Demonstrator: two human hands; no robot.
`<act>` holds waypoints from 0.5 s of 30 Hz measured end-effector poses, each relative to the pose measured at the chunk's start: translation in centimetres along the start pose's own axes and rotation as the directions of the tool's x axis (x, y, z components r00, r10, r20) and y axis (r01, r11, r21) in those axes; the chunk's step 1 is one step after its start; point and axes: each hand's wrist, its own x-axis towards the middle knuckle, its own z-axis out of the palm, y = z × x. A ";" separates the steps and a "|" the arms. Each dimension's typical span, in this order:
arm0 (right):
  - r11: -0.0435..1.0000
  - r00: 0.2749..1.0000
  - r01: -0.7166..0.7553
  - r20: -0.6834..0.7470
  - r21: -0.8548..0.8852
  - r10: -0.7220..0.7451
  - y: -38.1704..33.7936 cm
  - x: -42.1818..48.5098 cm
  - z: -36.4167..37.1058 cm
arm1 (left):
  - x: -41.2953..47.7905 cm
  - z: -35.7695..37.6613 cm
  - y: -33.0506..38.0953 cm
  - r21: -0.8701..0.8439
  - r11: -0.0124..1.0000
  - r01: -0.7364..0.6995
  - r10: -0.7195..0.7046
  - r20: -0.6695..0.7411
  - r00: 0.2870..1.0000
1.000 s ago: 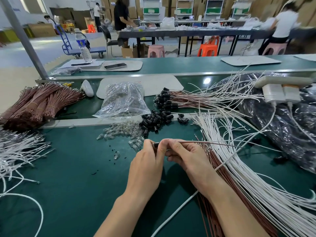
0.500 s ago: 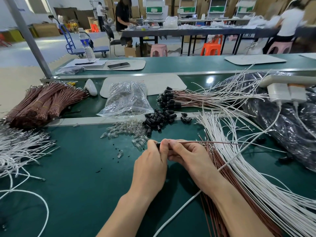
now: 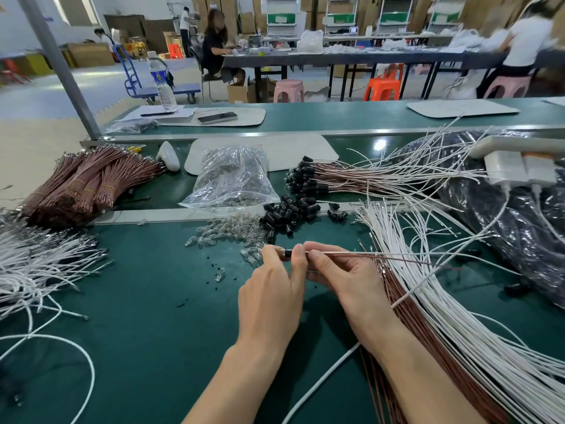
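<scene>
My left hand (image 3: 272,289) pinches a small black cap (image 3: 287,251) between thumb and fingertips over the green table (image 3: 146,332). Just to its right, my right hand (image 3: 342,276) pinches a thin brown wire and a white wire (image 3: 351,254) that run out to the right from the cap. Loose black caps (image 3: 287,214) and small clear bulbs (image 3: 232,232) lie in heaps just beyond my hands. Wires with black caps fitted (image 3: 308,179) lie farther back.
A clear plastic bag (image 3: 232,179) stands behind the bulbs. Long white and brown wires (image 3: 458,347) fan out at my right. Banded brown wire bundles (image 3: 88,185) and loose white wires (image 3: 33,270) lie at the left. A white power strip (image 3: 516,169) rests on dark plastic at right.
My view has tilted up a little. Both hands stay together; the black cap now shows between my left fingertips where it was mostly covered before.
</scene>
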 end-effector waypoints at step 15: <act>0.998 0.998 0.004 0.059 -0.056 0.000 -0.1 -0.1 0.2 | 0.1 0.2 0.1 0.136 0.991 0.006 -0.014 0.059 0.998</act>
